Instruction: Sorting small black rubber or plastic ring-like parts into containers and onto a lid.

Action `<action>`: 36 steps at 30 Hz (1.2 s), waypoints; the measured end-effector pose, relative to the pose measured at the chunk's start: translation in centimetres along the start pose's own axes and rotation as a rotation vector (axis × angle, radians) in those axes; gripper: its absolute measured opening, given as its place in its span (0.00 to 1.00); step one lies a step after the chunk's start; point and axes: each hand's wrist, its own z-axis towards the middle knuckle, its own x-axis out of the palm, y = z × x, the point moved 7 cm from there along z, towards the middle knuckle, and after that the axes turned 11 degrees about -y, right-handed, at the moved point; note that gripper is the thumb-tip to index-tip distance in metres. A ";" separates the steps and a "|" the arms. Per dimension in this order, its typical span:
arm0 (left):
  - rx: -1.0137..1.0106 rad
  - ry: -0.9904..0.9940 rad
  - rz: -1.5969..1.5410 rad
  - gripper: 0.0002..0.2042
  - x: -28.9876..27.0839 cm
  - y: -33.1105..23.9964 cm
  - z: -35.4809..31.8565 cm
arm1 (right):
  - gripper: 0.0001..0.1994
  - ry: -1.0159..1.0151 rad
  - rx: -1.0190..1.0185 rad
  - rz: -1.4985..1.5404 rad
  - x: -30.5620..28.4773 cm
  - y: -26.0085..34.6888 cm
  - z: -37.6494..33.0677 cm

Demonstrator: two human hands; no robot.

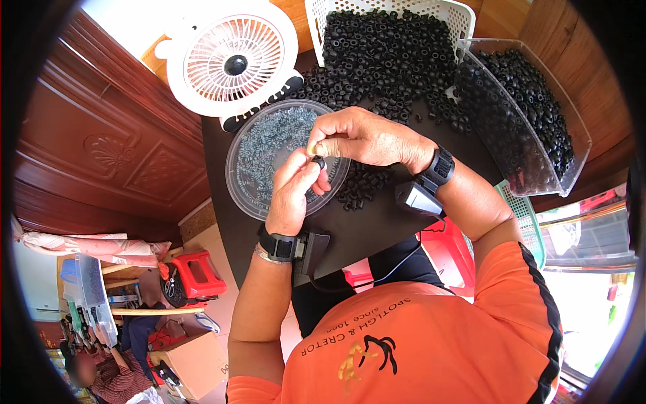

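My left hand (294, 186) is closed, with a small black ring-shaped part (319, 161) pinched between thumb and fingers. From the right, my right hand (369, 137) meets it, thumb and forefinger pressed together just above the part; whatever they hold is too small to make out. Both hands are over a round clear plastic tub (235, 191) of small bluish translucent pieces (269, 138). Beside the tub, under my right wrist, lies a small heap of loose black parts (363, 187) on the dark table (356, 232).
A white fan (235, 64) stands behind the tub. At the back, a white perforated basket (464, 17) spills black parts (390, 54) onto the table. To the right is a clear bin (538, 182) of black parts. A green basket (528, 222) sits below it. Another person (121, 377) is at lower left.
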 end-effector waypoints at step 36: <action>0.019 -0.204 -0.397 0.13 -0.8 0.0 0.1 | 0.22 -0.359 -0.378 -0.436 1.9 1.8 -0.4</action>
